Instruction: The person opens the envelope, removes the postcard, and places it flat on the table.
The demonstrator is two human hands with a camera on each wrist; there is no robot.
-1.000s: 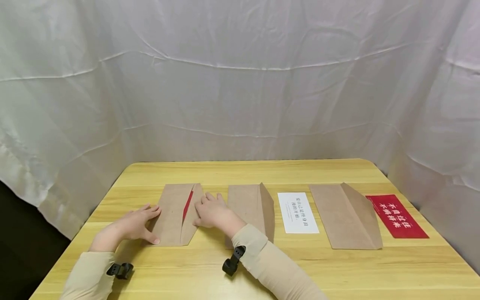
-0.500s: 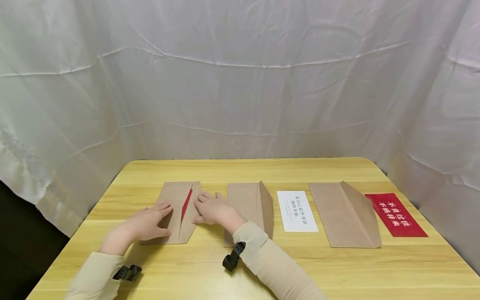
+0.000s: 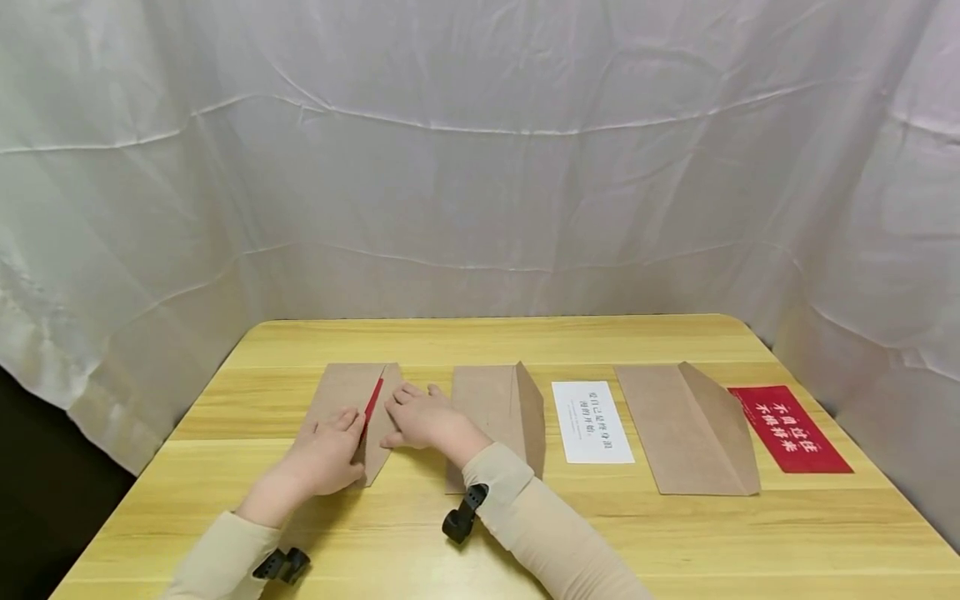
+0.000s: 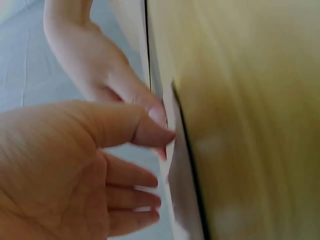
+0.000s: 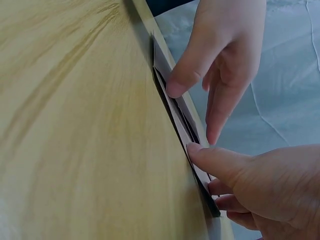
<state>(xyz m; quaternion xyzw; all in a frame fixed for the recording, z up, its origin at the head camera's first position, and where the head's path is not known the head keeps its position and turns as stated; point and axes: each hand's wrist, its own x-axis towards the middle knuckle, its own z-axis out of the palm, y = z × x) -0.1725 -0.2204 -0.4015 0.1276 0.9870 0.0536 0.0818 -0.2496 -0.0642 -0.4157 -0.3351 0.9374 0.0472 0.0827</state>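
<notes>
A brown paper envelope lies flat at the left of the table, its flap spread to the right. Through its slit shows a narrow strip of a red card; the rest of that card is hidden inside. My left hand rests on the envelope body, fingertips close to the slit, thumb near the front edge. In the left wrist view, the left thumb touches the paper and the fingers stay loosely extended. My right hand touches the flap's outer side with thumb and fingertips, fingers relaxed.
A second brown envelope lies partly under my right forearm, its flap raised. Farther right are a white printed card, a third envelope with its flap up, and a red printed card. A pale curtain hangs behind the table.
My left hand has slid rightward across the envelope, from its left edge to the slit, covering part of the red strip. The right hand has stayed nearly still at the flap.
</notes>
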